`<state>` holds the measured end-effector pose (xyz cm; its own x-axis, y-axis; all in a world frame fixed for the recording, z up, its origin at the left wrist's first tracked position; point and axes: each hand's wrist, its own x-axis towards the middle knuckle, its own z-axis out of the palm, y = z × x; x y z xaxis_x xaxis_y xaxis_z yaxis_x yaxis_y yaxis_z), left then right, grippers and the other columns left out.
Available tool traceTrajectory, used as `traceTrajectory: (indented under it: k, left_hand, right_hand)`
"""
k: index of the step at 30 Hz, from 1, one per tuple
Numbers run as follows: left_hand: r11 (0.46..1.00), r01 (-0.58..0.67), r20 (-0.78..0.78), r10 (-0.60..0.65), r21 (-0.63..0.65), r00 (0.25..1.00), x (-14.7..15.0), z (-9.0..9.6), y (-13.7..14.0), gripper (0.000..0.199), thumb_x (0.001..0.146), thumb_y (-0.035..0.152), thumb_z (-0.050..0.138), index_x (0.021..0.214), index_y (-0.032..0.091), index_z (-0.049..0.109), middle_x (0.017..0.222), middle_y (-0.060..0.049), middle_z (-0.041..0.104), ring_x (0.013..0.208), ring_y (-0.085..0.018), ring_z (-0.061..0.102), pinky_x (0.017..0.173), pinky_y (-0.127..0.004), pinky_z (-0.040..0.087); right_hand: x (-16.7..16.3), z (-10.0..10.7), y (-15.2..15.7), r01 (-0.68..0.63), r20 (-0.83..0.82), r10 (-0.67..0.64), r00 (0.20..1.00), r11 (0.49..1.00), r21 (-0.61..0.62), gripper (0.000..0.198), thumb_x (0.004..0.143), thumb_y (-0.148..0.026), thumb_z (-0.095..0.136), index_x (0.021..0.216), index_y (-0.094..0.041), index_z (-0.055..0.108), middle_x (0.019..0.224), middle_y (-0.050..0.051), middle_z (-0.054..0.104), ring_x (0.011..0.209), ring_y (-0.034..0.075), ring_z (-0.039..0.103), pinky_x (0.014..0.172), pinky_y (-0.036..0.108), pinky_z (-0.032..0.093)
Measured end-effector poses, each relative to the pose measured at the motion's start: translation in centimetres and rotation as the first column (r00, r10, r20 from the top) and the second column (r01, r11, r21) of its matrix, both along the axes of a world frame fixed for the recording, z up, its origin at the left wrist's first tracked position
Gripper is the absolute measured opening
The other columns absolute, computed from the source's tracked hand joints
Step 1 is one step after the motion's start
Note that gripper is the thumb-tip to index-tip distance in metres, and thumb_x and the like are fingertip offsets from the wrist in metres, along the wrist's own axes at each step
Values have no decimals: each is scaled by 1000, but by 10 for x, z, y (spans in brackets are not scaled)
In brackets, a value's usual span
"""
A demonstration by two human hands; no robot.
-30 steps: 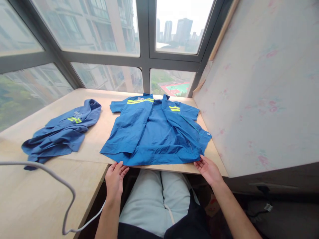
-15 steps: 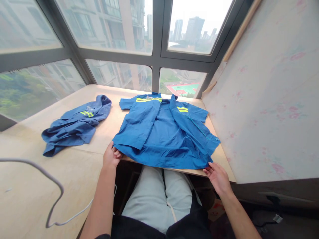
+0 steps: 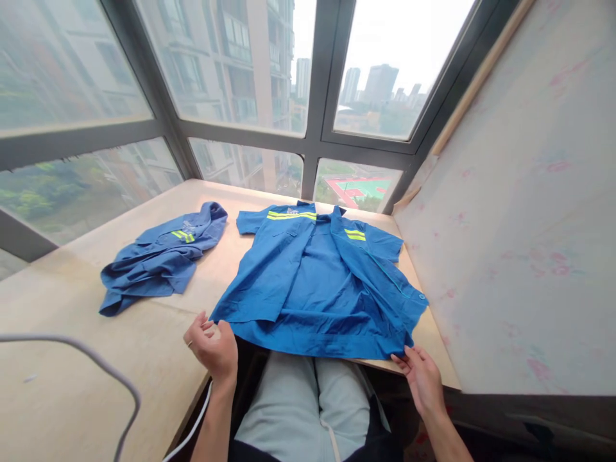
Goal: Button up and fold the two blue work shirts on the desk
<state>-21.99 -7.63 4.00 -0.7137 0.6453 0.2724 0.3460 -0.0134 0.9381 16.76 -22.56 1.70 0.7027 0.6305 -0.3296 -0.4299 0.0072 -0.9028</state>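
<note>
A blue short-sleeved work shirt (image 3: 312, 276) with yellow reflective stripes lies spread with its front open, collar toward the window and hem toward me. At its lower left corner is my left hand (image 3: 214, 346), turned palm up with curled fingers and a ring on one of them; the corner meets the fingertips. My right hand (image 3: 423, 378) pinches the lower right corner of the hem between thumb and fingers. Between the two hands the hem hangs slightly over the table's front edge. Further left lies a second blue shirt (image 3: 161, 260), crumpled, also with yellow stripes.
The light wooden table (image 3: 62, 385) runs along the windows (image 3: 240, 77). A grey-white cable (image 3: 110, 372) loops over its left part. A flowered wall (image 3: 520, 224) bounds the right side. My legs (image 3: 298, 404) are below the front edge.
My left hand has turned palm up and shifted left, and the shirt's left corner sits slightly further left. My right hand keeps its hold on the hem. The view has tilted upward.
</note>
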Motion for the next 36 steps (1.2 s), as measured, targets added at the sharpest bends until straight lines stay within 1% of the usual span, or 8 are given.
traceTrajectory:
  k: [3,7,10,13,19,25,31,36]
  left_hand:
    - [943,330,-163,-332,-42,929,26,17,3,29,73,22,67,102,21,67,114,-13,63,117,-30,53,109,-45,35]
    - [713,660,-269,-700,-235,661,66,23,25,30,75,26,70,105,25,71,126,-12,64,127,-32,50,113,-47,32]
    - [605,633,-400,-796,-483,455,87,13,46,39,79,25,66,118,22,67,135,-15,59,132,-33,47,109,-48,37]
    - [615,442,-475,-787,-653,394,97,1,60,40,82,25,62,121,17,66,132,-18,60,125,-34,51,98,-46,44]
    - [724,368,-574,-688,-583,444,95,-11,68,29,93,25,46,109,17,69,115,-15,65,107,-29,58,85,-39,45]
    - [727,490,-460,-685,-481,565,89,-19,69,28,95,29,42,91,20,69,99,-13,69,100,-29,59,91,-40,43]
    - [783,546,-49,-584,-296,810,84,-13,77,17,83,36,56,77,22,64,82,-8,68,85,-25,63,80,-35,47]
    - [805,553,229,-508,-217,830,68,15,99,35,86,52,45,76,20,54,51,6,44,45,-14,49,47,-24,39]
  right_hand:
    - [0,1,1,8,-27,-8,1000,1000,-5,34,52,-29,91,64,-18,61,62,-6,58,60,11,60,64,23,64]
    - [0,2,3,25,-74,-26,997,999,-26,34,51,-28,91,65,-19,61,61,-7,58,57,12,61,64,24,65]
    - [0,3,4,30,-117,-35,993,999,-45,36,51,-28,91,67,-19,60,63,-7,60,58,13,64,61,23,65]
    - [0,7,6,28,-167,-38,985,998,-59,37,51,-27,91,68,-19,61,64,-6,62,57,14,65,57,24,64]
    - [3,15,8,28,-278,-46,960,997,-68,42,50,-30,92,81,-17,66,74,1,73,63,20,69,60,35,66]
    - [12,10,8,59,-358,-62,932,998,-18,45,54,-31,90,90,-20,66,80,0,75,64,19,69,59,36,64]
    - [33,12,29,104,-399,-96,912,995,-2,24,72,-31,75,90,-19,66,83,1,74,71,16,69,60,25,60]
    - [62,15,43,111,-473,-101,875,994,-7,11,87,-28,57,87,-19,64,78,2,73,67,13,69,60,21,58]
